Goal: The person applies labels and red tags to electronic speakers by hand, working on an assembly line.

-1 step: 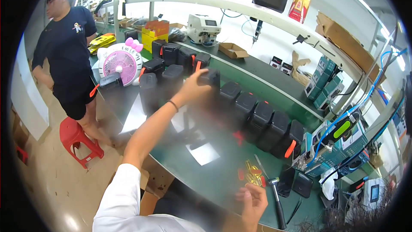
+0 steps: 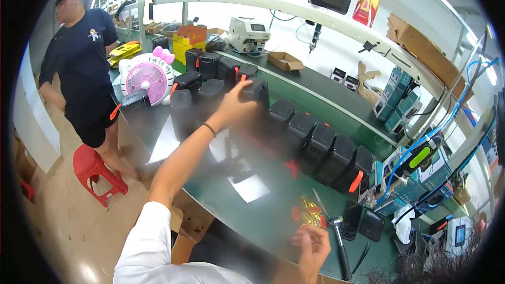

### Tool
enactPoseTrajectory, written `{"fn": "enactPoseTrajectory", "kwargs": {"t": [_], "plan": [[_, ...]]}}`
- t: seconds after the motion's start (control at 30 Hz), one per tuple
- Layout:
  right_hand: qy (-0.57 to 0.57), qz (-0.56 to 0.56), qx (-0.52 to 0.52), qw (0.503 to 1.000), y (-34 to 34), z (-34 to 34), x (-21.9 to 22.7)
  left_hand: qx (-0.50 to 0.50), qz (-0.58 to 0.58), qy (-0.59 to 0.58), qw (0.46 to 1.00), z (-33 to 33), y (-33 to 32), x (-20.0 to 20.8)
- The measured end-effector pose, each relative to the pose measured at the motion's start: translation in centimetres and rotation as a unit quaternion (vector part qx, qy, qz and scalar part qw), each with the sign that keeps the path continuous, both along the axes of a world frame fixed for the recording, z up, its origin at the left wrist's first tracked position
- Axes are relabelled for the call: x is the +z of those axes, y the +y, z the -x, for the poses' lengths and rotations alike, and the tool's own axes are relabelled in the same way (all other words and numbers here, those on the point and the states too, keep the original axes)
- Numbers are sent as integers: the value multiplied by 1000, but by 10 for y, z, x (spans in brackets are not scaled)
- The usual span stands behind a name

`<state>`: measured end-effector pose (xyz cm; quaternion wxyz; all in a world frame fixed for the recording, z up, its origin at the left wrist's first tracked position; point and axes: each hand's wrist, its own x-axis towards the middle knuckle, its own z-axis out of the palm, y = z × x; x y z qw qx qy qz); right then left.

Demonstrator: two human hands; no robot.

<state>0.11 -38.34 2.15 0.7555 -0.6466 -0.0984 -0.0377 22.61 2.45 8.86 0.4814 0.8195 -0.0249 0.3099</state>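
My left hand (image 2: pixel 235 106) is stretched across the bench, its fingers closed around the top of a black box-shaped device (image 2: pixel 258 90). That device sits between a row of similar black devices (image 2: pixel 320 141) on the right and a looser group (image 2: pixel 210 88) on the left, some with orange-red straps. Close to the bench's front edge is my right hand (image 2: pixel 313 247), fingers curled in toward the thumb; anything inside them is hidden. Just beyond it lie small yellow and red pieces (image 2: pixel 312 211). A hammer (image 2: pixel 341 250) rests to their right.
White sheets (image 2: pixel 249 188) lie on the green bench. A pink-and-white fan (image 2: pixel 148 81) stands at the left, near a person in dark clothes (image 2: pixel 81 58) and a red stool (image 2: pixel 97 171). Stacked teal boxes (image 2: pixel 428 173) and blue hoses are on the right; a shelf (image 2: pixel 294 2) spans above.
My left hand and the black device in it have shifted very slightly to the left. The right hand has barely moved.
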Motion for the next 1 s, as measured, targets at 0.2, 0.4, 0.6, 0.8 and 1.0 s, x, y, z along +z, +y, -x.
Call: {"fn": "enactPoseTrajectory", "kwargs": {"t": [0.2,0.4,0.6,0.8,1.0], "plan": [[-16,12,-38,999,-10,-10,-1,-73,53,-101,991,66,-8,28],[-84,95,-70,989,-10,-25,6,-124,174,-150,965,150,-46,30],[-55,140,-96,984,-32,-35,24,-202,368,58,905,186,-107,-26],[-231,319,110,912,0,-11,12,-277,221,239,904,193,-166,-84],[-154,285,24,946,10,7,-20,-115,-108,77,984,213,-160,-60]]}}
